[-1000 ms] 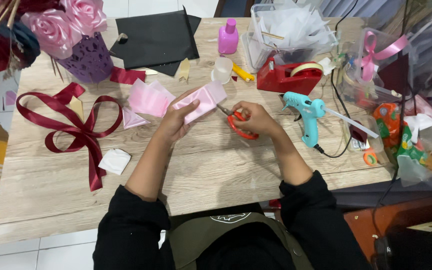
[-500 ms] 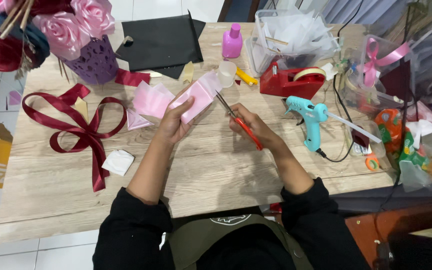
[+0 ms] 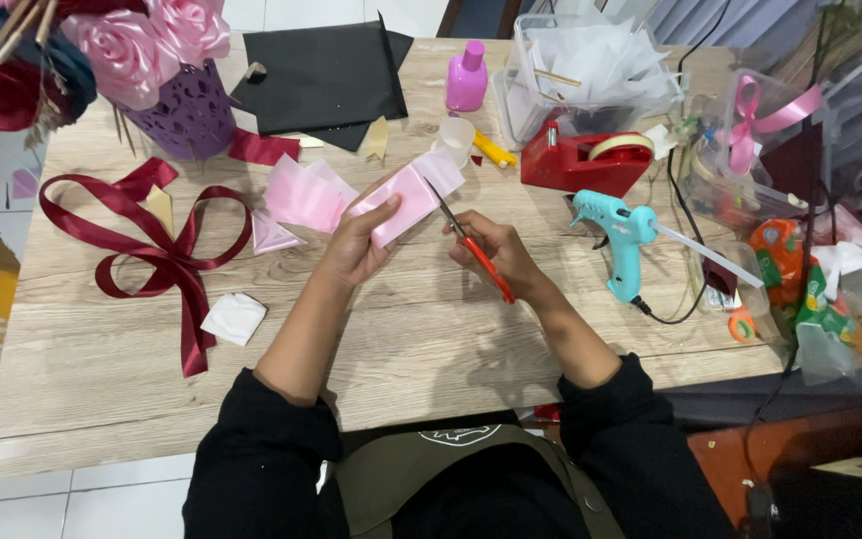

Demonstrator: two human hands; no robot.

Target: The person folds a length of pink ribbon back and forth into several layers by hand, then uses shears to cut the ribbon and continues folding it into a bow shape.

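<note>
- Head view, the hands: the left hand [image 3: 356,245] has its fingers closed around a folded strip of pale pink satin ribbon [image 3: 406,203], holding it just above the light wooden tabletop [image 3: 431,349]. The right hand [image 3: 496,250] is wrapped around the red handles of a pair of red-handled scissors [image 3: 471,250], whose thin blades point up toward the right end of the ribbon.
- Head view, risk at the cut: the blade tips sit close beside the left thumb and fingertips. If the ribbon slides in that grip, the blades could nick a finger or cut crooked.
- Head view, risk from the fabric: satin is slippery, and the folded layers may shift against each other, leaving uneven edges.
- Head view, risk to the right: a turquoise glue gun [image 3: 623,240] stands near the right forearm with its black cord trailing toward the table edge. I judge that an elbow sweep could snag the cord or tip the gun; whether it is hot I cannot tell.
- Head view, risk ahead: a small clear plastic cup [image 3: 456,135] and a pink plastic bottle [image 3: 467,78] stand just behind the ribbon, and a forward push could knock them over.
- Head view, left side: a dark red satin ribbon bow [image 3: 152,255] lies well apart from the hands.
</note>
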